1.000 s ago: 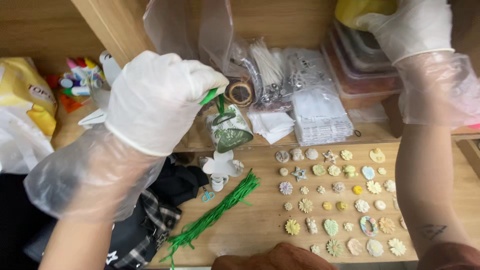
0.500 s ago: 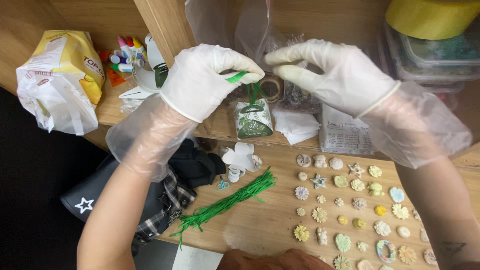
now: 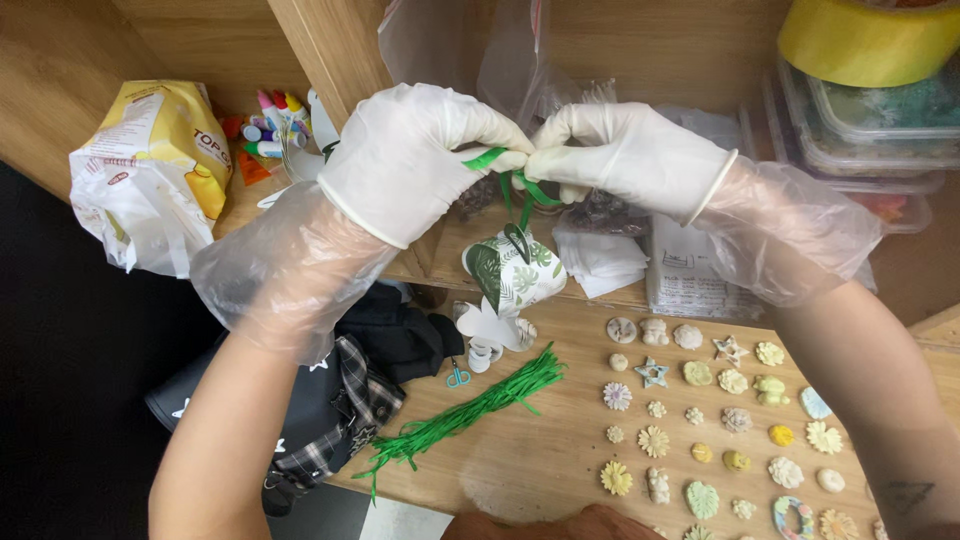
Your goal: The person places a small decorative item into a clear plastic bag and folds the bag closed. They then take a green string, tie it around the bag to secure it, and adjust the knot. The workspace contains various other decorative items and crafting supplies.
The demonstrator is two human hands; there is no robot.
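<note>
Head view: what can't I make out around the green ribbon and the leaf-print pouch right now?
- Green ribbon: its knot, covered by the left hand and right hand fingertips.
- Leaf-print pouch: its contents, inside the wrapping.
- Yellow lid: cut off by the top edge.
- Clay flower pieces: the lowest row, cut off by the bottom edge.

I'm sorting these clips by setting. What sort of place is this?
Probably a home craft corner: rows of small moulded flower and shell shapes on a wooden table, a bundle of green ties, and markers on a shelf.
</note>
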